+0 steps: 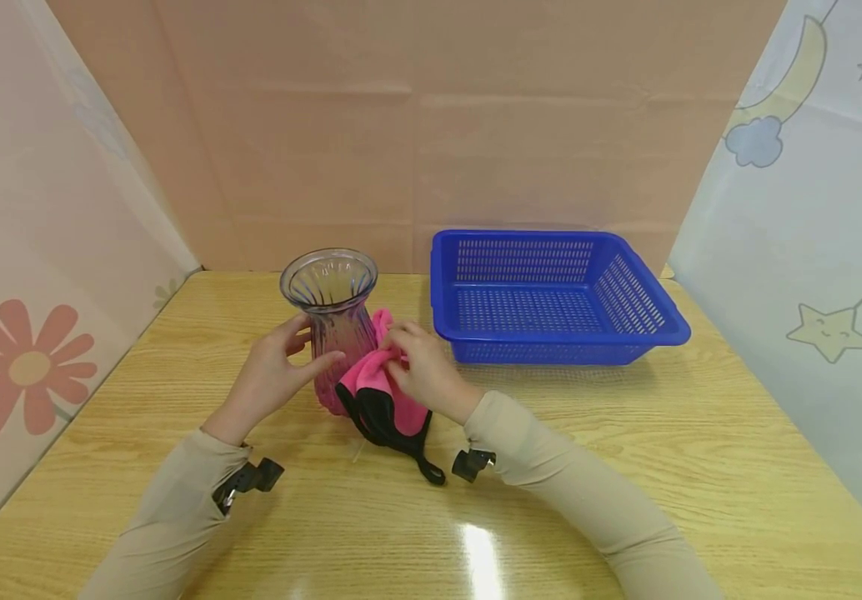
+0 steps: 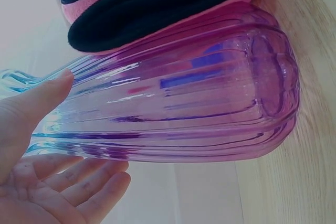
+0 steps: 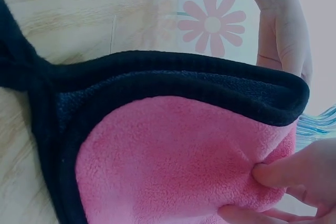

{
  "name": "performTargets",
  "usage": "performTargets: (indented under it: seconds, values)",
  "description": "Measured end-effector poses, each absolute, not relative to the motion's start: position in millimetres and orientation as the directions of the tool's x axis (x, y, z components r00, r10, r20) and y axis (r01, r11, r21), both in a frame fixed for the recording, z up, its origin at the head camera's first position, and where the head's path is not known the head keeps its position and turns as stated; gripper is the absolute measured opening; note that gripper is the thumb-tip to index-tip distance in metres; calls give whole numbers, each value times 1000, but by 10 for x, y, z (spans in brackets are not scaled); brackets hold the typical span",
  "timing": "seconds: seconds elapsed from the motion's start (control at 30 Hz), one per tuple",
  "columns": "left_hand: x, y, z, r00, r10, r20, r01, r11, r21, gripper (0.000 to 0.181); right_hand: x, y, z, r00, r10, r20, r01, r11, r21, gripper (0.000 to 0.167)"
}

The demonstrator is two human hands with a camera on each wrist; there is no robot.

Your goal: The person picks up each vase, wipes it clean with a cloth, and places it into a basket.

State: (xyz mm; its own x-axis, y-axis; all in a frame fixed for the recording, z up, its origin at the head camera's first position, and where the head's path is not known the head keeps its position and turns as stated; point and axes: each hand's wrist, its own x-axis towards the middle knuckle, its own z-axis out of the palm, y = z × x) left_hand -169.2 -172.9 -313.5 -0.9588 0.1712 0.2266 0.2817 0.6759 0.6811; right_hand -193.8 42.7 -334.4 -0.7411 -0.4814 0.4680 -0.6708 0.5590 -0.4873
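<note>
A ribbed glass vase [image 1: 341, 333], pinkish purple at its base and clear bluish at its flared mouth, stands upright on the table. From its left side my left hand [image 1: 269, 367] holds it below the mouth, thumb in front and fingers on the far side; the left wrist view shows that thumb [image 2: 52, 90] against the glass. A pink plush cleaning cloth [image 1: 408, 412] with black edging and a hanging loop lies against the vase's right side. My right hand [image 1: 427, 367] pinches its upper part between thumb and fingers, as the right wrist view also shows on the pink pile [image 3: 173, 150].
A blue plastic basket [image 1: 551, 340] with slotted walls stands at the back right, close to my right hand. The wooden table [image 1: 371, 533] meets a tan backdrop [image 1: 416, 125] behind and patterned side panels left and right.
</note>
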Motion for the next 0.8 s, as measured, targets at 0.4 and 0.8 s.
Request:
performTargets:
  seconds: [0.4, 0.8]
  values:
    - [-1703, -1725, -3130, -957, 172, 233, 287, 675, 680, 66, -1958, 438, -3381, -748, -472, 466, -663, 532, -526, 9]
    - [-1696, -1733, -3138, -958, 172, 231, 286, 673, 683, 66, -1957, 433, -3363, -752, -423, 505, -658, 506, -557, 9]
